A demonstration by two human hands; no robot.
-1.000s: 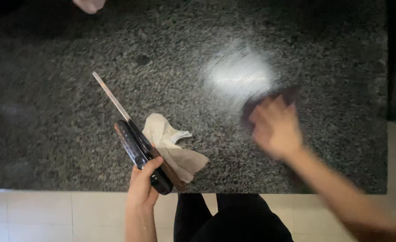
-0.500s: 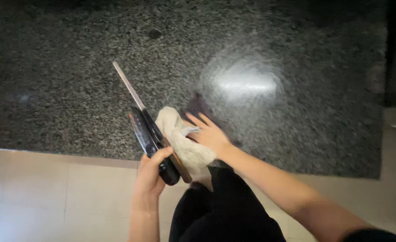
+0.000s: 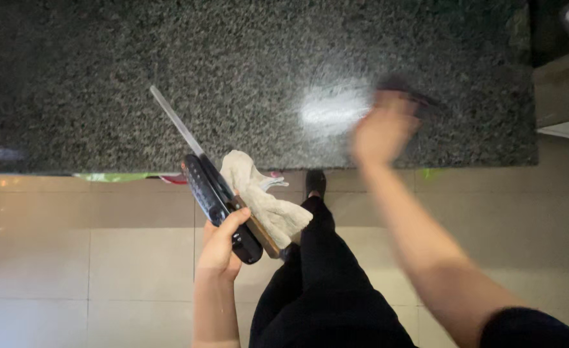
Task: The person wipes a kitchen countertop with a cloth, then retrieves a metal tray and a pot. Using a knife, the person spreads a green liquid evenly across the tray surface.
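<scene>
Knife [image 3: 176,122] with its long blade, a black sheath [image 3: 220,206] and a beige cloth [image 3: 265,200] sit gripped in the left hand [image 3: 223,248] over the desk [image 3: 104,77] edge. Right hand [image 3: 384,129], on the cloth 0.5 s ago, has swung away above the desk, blurred; whether it holds anything I cannot tell.

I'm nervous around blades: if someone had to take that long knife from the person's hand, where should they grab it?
Probably by the dark handle, coming from its lower butt end beside the left hand. The thin blade points up and away over the granite counter, so that end is best avoided. The beige cloth is bunched against the handle's right side, leaving the left side freer.
</scene>
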